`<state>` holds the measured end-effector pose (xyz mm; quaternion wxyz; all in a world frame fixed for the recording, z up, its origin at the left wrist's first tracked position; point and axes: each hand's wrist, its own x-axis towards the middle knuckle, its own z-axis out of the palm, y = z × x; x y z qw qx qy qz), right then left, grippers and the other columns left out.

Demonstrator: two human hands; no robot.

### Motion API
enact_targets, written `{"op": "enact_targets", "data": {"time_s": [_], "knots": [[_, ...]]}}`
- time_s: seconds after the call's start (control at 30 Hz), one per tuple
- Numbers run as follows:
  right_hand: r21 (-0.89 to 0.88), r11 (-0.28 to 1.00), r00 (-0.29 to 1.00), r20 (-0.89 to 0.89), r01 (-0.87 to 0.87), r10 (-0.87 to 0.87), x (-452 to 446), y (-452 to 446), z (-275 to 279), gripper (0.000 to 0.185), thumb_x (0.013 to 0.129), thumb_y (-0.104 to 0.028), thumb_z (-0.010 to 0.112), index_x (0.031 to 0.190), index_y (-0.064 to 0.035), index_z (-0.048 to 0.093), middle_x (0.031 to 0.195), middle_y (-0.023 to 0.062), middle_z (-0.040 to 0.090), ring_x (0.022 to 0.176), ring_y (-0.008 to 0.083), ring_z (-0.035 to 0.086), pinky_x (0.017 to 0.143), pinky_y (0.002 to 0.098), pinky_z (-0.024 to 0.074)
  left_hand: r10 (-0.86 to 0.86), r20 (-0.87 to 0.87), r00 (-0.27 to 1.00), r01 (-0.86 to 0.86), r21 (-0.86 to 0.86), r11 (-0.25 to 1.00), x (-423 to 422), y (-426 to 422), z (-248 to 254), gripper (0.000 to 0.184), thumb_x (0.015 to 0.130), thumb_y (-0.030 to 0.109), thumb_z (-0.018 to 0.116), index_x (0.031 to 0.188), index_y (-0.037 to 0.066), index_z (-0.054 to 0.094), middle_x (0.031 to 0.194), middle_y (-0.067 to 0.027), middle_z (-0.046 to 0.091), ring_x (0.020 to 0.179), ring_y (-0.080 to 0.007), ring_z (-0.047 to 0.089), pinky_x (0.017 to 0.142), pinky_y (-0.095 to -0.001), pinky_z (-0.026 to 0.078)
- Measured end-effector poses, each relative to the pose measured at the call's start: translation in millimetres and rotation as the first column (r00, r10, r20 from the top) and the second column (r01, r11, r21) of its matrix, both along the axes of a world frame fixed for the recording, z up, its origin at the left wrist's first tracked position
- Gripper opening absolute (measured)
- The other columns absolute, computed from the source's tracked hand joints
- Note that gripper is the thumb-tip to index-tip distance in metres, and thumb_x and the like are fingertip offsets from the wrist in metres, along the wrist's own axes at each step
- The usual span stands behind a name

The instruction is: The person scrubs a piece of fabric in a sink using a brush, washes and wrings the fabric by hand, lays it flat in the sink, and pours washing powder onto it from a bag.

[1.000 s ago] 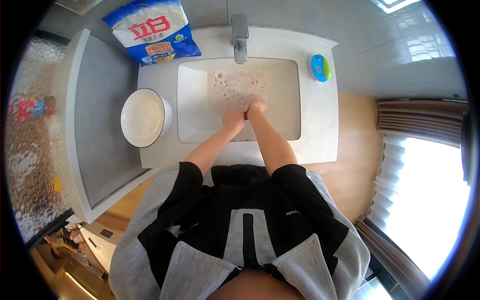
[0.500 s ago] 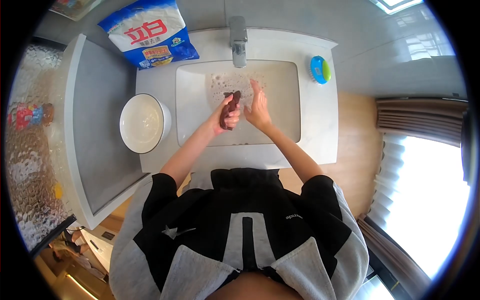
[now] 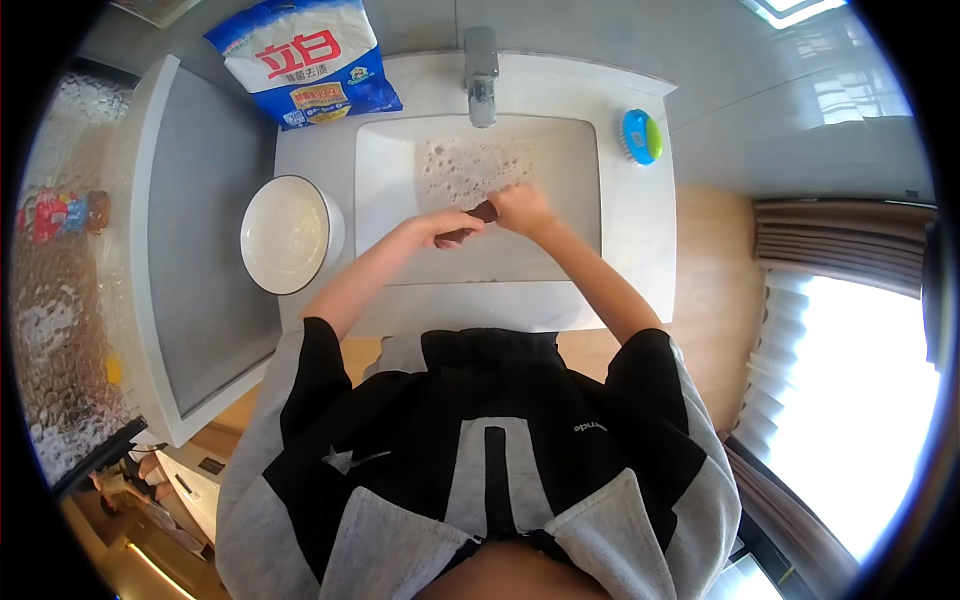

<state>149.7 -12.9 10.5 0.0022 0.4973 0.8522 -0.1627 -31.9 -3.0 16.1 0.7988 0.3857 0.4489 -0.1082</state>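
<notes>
Wringing, apparently, cloth (image 3: 485, 212) over sink (image 3: 382, 160) with left grip (image 3: 447, 224) and right grip (image 3: 521, 209) closed around it, calling for even twisting.

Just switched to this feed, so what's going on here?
A person's left hand and right hand both grip a dark brown, bunched, cloth-like piece over a white rectangular sink with bubbly suds. A round white bowl stands left of the sink; a blue-and-green oval brush lies on the right. The chrome faucet shows no visible stream.
</notes>
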Motion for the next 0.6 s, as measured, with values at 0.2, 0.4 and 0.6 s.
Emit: {"op": "enact_targets", "data": {"time_s": [0.2, 0.4, 0.6], "knots": [[-0.188, 0.916, 0.912, -0.146, 0.355, -0.383, -29, -23, -29, 0.011, 0.064, -0.016, 0.057, 0.064, -0.0045, 0.061, 0.065, 0.0161, 0.059, 0.059, 0.0267, 0.059, 0.057, 0.0353, 0.0475, -0.099, -0.719, 0.688, 0.725, 0.675, 0.141, 15, 16, 25, 0.019, 0.063, 0.023, 0.06, 0.072, 0.007, 0.065, 0.069, -0.0142, 0.062, 0.066, -0.0295, 0.061, 0.058, -0.0375, 0.048], [-0.977, 0.121, 0.122, -0.143, -0.174, -0.982, -50, -49, -13, 0.022, 0.067, -0.012, 0.054, 0.05, -0.0105, 0.04, 0.044, 0.0022, 0.038, 0.03, 0.0157, 0.029, 0.031, 0.0282, 0.0232, -0.143, -0.693, 0.706, 0.684, 0.72, -0.115, 12, 23, 13, 0.011, 0.066, 0.02, 0.055, 0.068, 0.012, 0.063, 0.066, -0.011, 0.061, 0.065, -0.0266, 0.061, 0.055, -0.0373, 0.047], [-0.575, -0.022, -0.225, 0.355, -0.818, -0.907, -80, -45, 35, 0.035, 0.073, -0.008, 0.047, 0.048, -0.0155, 0.023, 0.041, -0.0041, 0.022, 0.032, 0.0104, 0.017, 0.033, 0.0251, 0.0132, -0.232, -0.24, 0.943, 0.202, 0.963, -0.177, -5, 32, -5, 0.003, 0.063, 0.017, 0.056, 0.063, 0.014, 0.058, 0.062, -0.0072, 0.06, 0.055, -0.0214, 0.06, 0.047, -0.0325, 0.045]]}}
